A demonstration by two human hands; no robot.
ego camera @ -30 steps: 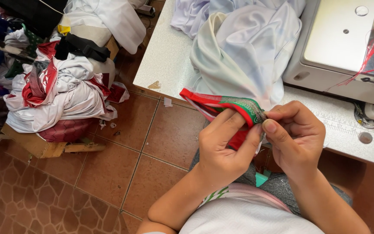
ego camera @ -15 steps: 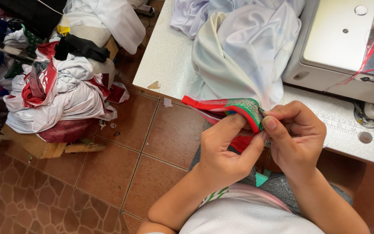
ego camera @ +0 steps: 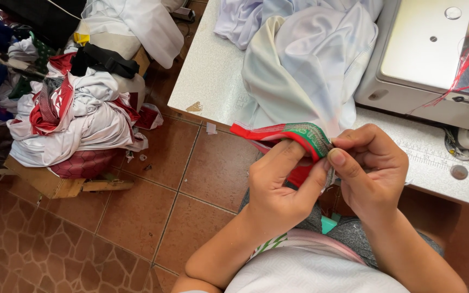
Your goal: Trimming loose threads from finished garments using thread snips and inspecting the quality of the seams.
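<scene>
head view: left hand (ego camera: 278, 190) and right hand (ego camera: 373, 171) each grip pinched on ribbed red-green collar band (ego camera: 294, 135).

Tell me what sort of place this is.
Likely a small garment sewing workshop: a sewing machine with red thread sits on a work table, pale fabric lies beside it, and a heap of clothes rests on a low wooden stand.
</scene>
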